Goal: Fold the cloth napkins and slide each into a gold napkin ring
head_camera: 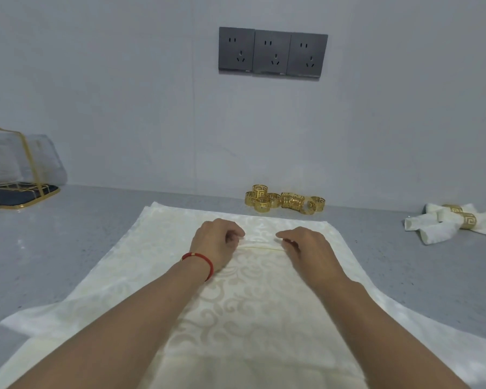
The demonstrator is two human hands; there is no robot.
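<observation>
Napkin lies spread flat on the grey surface right under my forearms, cream with a scrolling pattern, and more cloth seems to lie beneath it at the near corners. I judge I'm starting a fold along its far part, so the thing to get right is an even pinch: both hands should lift the same line of cloth, level with each other, and draw it straight so the crease runs square to the edges instead of slanting. Keeping the fabric taut between the two pinches should stop it puckering in the middle. My left hand, the one with the red cord at the wrist, is curled knuckles-up with fingertips nipping the cloth; my right hand mirrors it just beside, fingers bent onto the same thin ridge of fabric. The two hands are near each other but not touching, arms stretched forward over the napkin. Beyond it, the pile of gold rings waits by the wall, and two finished napkins sit off to the right.
</observation>
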